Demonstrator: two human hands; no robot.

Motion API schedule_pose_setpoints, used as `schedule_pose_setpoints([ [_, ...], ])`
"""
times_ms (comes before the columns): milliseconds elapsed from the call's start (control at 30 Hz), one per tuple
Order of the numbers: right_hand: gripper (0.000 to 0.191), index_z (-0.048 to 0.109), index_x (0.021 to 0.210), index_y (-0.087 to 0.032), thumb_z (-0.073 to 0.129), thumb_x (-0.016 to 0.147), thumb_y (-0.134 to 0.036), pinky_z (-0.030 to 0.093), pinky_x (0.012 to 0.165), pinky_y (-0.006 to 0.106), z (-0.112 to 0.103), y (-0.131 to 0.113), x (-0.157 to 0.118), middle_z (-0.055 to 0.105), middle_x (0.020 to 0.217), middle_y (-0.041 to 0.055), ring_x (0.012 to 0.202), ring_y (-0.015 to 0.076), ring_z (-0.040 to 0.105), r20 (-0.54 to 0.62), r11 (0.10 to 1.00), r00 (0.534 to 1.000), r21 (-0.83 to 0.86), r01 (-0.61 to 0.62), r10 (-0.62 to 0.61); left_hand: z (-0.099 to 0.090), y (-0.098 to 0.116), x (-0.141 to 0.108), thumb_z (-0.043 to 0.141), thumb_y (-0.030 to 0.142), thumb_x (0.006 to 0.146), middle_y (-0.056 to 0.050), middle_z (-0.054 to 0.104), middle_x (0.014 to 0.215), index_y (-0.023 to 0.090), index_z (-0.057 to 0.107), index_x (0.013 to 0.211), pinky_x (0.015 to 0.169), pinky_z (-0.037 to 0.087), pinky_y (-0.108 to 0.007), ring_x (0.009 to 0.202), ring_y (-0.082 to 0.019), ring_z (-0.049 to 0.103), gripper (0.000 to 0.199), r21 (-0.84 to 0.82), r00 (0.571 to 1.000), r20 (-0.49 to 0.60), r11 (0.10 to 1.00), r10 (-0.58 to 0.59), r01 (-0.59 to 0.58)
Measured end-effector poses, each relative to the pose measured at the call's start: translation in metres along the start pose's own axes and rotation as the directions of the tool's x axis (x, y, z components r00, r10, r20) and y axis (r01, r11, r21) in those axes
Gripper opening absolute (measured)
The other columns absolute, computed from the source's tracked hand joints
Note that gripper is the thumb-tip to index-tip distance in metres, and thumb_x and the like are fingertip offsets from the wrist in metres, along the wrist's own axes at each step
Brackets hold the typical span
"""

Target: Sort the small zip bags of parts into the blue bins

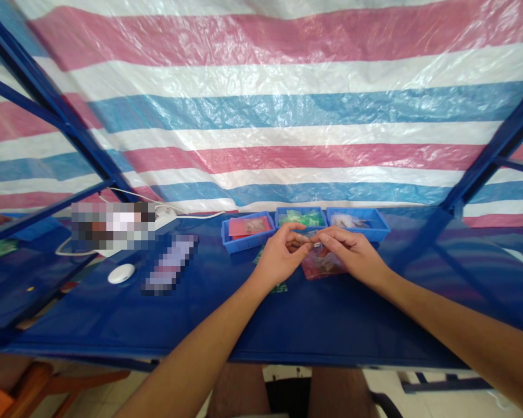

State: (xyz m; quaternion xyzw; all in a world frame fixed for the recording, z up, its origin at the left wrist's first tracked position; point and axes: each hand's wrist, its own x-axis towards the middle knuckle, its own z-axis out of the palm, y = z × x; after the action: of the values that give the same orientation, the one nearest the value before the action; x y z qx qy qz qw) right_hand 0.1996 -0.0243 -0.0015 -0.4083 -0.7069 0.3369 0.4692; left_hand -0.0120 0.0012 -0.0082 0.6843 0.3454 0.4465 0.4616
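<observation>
Both hands meet over the blue table (279, 331), just in front of three small blue bins. My left hand (283, 255) is closed, thumb and fingers pinching near a small clear plastic piece (316, 244). From the other side my right hand (352, 254) pinches the same piece. What exactly it is, I cannot make out; the fingers cover most of it. Under the hands lies a reddish clear packet (320, 268) with something brownish in it. Green printed packets (279, 288) show partly beneath my left hand.
The left bin (233, 246) holds red packets, the middle bin (280, 212) green ones, the right bin (381, 232) clear ones. A blurred phone-like object (169, 266), a white round case (121, 273) and a white cable (196, 216) lie left. Striped sheeting (287, 110) hangs behind.
</observation>
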Motion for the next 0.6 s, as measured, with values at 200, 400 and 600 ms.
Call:
schedule_pose_setpoints([
  [200, 0.035, 0.078, 0.106, -0.028, 0.062, 0.1, -0.057, 0.059, 0.081, 0.043, -0.012, 0.001, 0.007, 0.074, 0.113, 0.0083, 0.088, 0.0259, 0.07, -0.222, 0.998, 0.974, -0.048, 0.034, -0.044, -0.003, -0.002, 0.004, 0.074, 0.035, 0.093, -0.008, 0.076, 0.108, 0.02, 0.056, 0.132, 0.087, 0.057, -0.03, 0.097, -0.018, 0.074, 0.046, 0.032, 0.995, -0.093, 0.999, 0.039, -0.036],
  [400, 0.039, 0.078, 0.113, -0.027, 0.06, 0.1, -0.059, 0.057, 0.094, 0.044, -0.058, 0.004, 0.024, 0.075, 0.119, 0.0099, 0.107, 0.0296, 0.071, -0.502, 0.949, 0.836, -0.308, 0.064, -0.219, -0.01, -0.002, 0.008, 0.069, 0.035, 0.096, -0.006, 0.075, 0.103, 0.02, 0.057, 0.129, 0.078, 0.055, -0.027, 0.088, -0.016, 0.073, 0.038, 0.012, 0.978, -0.202, 0.998, 0.057, -0.056],
  [600, 0.05, 0.081, 0.105, -0.023, 0.053, 0.1, -0.065, 0.057, 0.087, 0.043, -0.094, 0.015, 0.034, 0.082, 0.106, 0.0079, 0.093, 0.03, 0.075, -0.5, 0.93, 0.866, -0.322, -0.179, -0.007, -0.011, -0.004, 0.006, 0.066, 0.032, 0.098, -0.006, 0.076, 0.102, 0.021, 0.058, 0.128, 0.081, 0.055, -0.028, 0.09, -0.016, 0.073, 0.034, 0.061, 0.979, -0.189, 0.996, 0.081, -0.071],
])
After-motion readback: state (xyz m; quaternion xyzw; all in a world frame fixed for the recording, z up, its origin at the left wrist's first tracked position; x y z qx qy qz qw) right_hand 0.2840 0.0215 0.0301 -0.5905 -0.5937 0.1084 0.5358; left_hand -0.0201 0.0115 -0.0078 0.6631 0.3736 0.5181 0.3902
